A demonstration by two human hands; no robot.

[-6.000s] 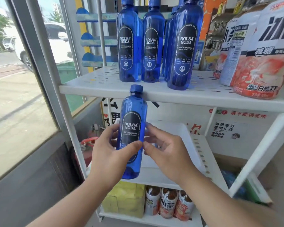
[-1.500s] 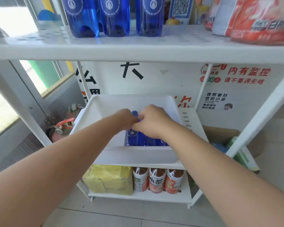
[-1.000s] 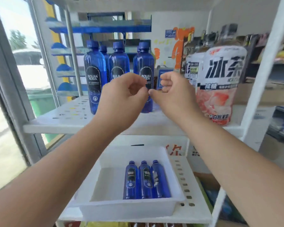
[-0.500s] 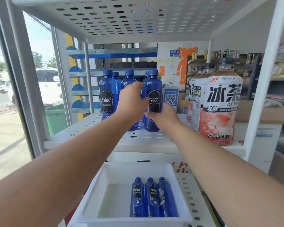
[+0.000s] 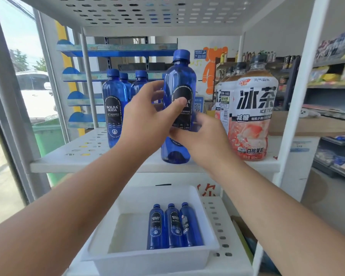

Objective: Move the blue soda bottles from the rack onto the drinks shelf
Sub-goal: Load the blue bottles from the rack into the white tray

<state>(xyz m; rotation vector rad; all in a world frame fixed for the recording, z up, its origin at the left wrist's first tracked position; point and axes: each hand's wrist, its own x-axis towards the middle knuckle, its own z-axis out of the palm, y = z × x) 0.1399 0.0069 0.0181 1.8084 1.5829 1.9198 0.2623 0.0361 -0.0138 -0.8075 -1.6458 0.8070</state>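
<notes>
rack: white perforated metal unit, landmark for everything below.
drinks shelf: middle tier of rack, bare perforated room at its left front; roof tier close overhead, so little headroom above the caps.
bin: white plastic tray on the tier under the drinks shelf, left half bare.
iced tea bottles: big peach ones at right end of drinks shelf, just beside the held bottle, tight gap there.
standing soda bottles: several blue Bolsa Soda, upright at left-centre rear of drinks shelf.
held soda bottle: blue, upright, base at or just above the shelf front edge; contact not clear.
lying soda bottles: three, flat, side by side in the bin's right half.
left hand: fingers and thumb wrapped round held bottle at label.
right hand: fingers curled on its lower body from the right.
progress: judged over halfway; the three in the bin are left, plus seating this one.
risk: bottle near front lip, could tip off.
</notes>
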